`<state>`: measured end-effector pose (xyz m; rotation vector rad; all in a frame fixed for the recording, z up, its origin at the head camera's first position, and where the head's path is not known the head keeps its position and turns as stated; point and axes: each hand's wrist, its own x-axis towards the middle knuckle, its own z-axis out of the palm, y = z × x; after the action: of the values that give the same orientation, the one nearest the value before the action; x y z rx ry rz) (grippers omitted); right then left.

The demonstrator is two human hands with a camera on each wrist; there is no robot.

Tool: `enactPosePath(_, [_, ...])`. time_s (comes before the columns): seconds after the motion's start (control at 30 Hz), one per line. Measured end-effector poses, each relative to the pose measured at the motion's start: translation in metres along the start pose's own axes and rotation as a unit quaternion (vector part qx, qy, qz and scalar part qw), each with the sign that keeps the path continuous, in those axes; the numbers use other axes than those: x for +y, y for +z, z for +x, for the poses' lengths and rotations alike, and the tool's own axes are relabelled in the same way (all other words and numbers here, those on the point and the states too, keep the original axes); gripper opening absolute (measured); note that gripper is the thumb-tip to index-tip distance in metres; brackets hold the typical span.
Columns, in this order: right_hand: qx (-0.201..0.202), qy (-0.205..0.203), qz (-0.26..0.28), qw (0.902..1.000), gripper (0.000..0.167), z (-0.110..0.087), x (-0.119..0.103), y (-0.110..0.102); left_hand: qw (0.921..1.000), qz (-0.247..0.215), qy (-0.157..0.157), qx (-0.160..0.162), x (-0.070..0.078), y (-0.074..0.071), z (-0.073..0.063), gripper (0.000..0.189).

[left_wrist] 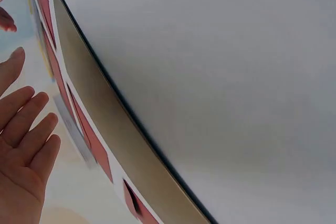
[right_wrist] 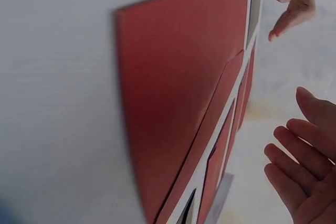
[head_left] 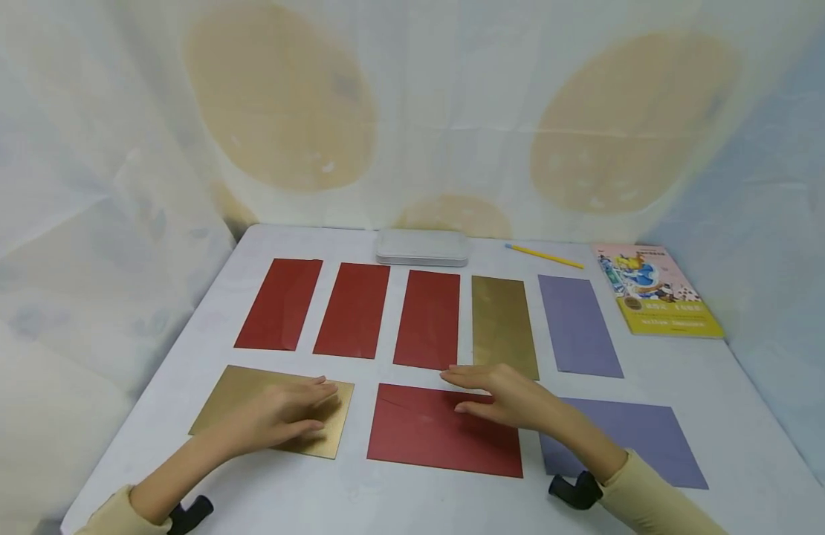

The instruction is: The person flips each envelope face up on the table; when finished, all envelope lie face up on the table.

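Note:
My left hand (head_left: 279,416) hovers with extended fingers over a gold envelope (head_left: 245,383) laid sideways at the front left. In the left wrist view that hand (left_wrist: 23,156) is palm-on to the camera, apart from the gold envelope (left_wrist: 105,114). Toward the middle, my right hand (head_left: 502,394) hangs over the red front envelope (head_left: 439,435), fingers spread and holding nothing. The right wrist view shows a flap line across this red envelope (right_wrist: 173,77), with the right hand (right_wrist: 310,171) off to its side. A purple envelope (head_left: 633,431) lies partly behind the right forearm.
Along the back row are three red envelopes, including the leftmost one (head_left: 279,305), then a gold one (head_left: 502,319) and a purple one (head_left: 580,327). Behind them sit a grey-white flat case (head_left: 422,247), a yellow pencil (head_left: 545,256) and a colourful book (head_left: 656,290). Curtains surround the white table (head_left: 285,498).

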<state>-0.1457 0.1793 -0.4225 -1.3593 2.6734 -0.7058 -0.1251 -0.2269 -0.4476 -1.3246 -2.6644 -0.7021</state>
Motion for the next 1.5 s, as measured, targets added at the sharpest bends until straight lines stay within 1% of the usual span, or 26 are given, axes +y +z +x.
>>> enactPosePath(0.07, [0.0, -0.014, 0.001, 0.9999, 0.052, 0.011, -0.002, 0.001, 0.9998, 0.011, -0.015, 0.007, -0.005, -0.006, -0.009, 0.055])
enactPosePath(0.13, [-0.001, -0.025, -0.006, 0.9997, 0.051, 0.022, -0.004, 0.003, 0.9995, 0.017, -0.024, 0.014, -0.011, -0.011, -0.016, 0.057])
enactPosePath(0.2, [-0.005, -0.035, 0.0, 0.9994, 0.05, 0.034, -0.008, 0.005, 0.9986, 0.023, -0.046, 0.013, -0.016, -0.018, -0.024, 0.057])
enactPosePath(0.3, [-0.013, -0.051, 0.013, 0.9986, 0.049, 0.052, -0.012, 0.012, 0.996, 0.025, -0.086, -0.009, -0.023, -0.027, -0.036, 0.059])
enactPosePath(0.37, [-0.018, -0.066, 0.027, 0.9973, 0.048, 0.065, -0.016, 0.017, 0.9923, 0.029, -0.118, -0.027, -0.026, -0.033, -0.044, 0.061])
enactPosePath(0.43, [-0.023, -0.084, 0.035, 0.9956, 0.047, 0.077, -0.019, 0.024, 0.9897, 0.038, -0.132, -0.039, -0.03, -0.037, -0.052, 0.066])
enactPosePath(0.5, [-0.03, -0.099, 0.041, 0.9938, 0.045, 0.088, -0.023, 0.029, 0.9889, 0.047, -0.133, -0.046, -0.033, -0.041, -0.06, 0.071])
enactPosePath(0.57, [-0.038, -0.108, 0.044, 0.9924, 0.044, 0.098, -0.026, 0.034, 0.989, 0.057, -0.128, -0.048, -0.036, -0.045, -0.066, 0.077])
enactPosePath(0.7, [-0.068, -0.106, 0.038, 0.9913, 0.043, 0.115, -0.033, 0.045, 0.9894, 0.077, -0.114, -0.046, -0.041, -0.05, -0.078, 0.081])
enactPosePath(0.8, [-0.092, -0.106, 0.028, 0.9897, 0.041, 0.126, -0.037, 0.053, 0.9875, 0.087, -0.125, -0.042, -0.042, -0.051, -0.085, 0.082])
enactPosePath(0.97, [-0.116, -0.117, 0.015, 0.9862, 0.042, 0.14, -0.043, 0.061, 0.9853, 0.098, -0.135, -0.034, -0.048, -0.051, -0.094, 0.085])
enactPosePath(1.03, [-0.123, -0.121, 0.008, 0.9849, 0.044, 0.144, -0.043, 0.063, 0.9861, 0.1, -0.129, -0.031, -0.052, -0.05, -0.097, 0.086])
enactPosePath(1.17, [-0.138, -0.118, -0.001, 0.9834, 0.043, 0.152, -0.041, 0.067, 0.986, 0.103, -0.128, -0.027, -0.056, -0.046, -0.098, 0.085])
enactPosePath(1.27, [-0.148, -0.109, 0.0, 0.983, 0.041, 0.154, -0.041, 0.069, 0.9852, 0.098, -0.138, -0.025, -0.056, -0.044, -0.097, 0.084])
enactPosePath(1.4, [-0.152, -0.105, 0.001, 0.9828, 0.039, 0.154, -0.041, 0.071, 0.983, 0.094, -0.155, -0.031, -0.056, -0.043, -0.099, 0.082])
enactPosePath(1.5, [-0.147, -0.105, -0.001, 0.9836, 0.039, 0.154, -0.041, 0.072, 0.9822, 0.1, -0.155, -0.032, -0.057, -0.042, -0.1, 0.081])
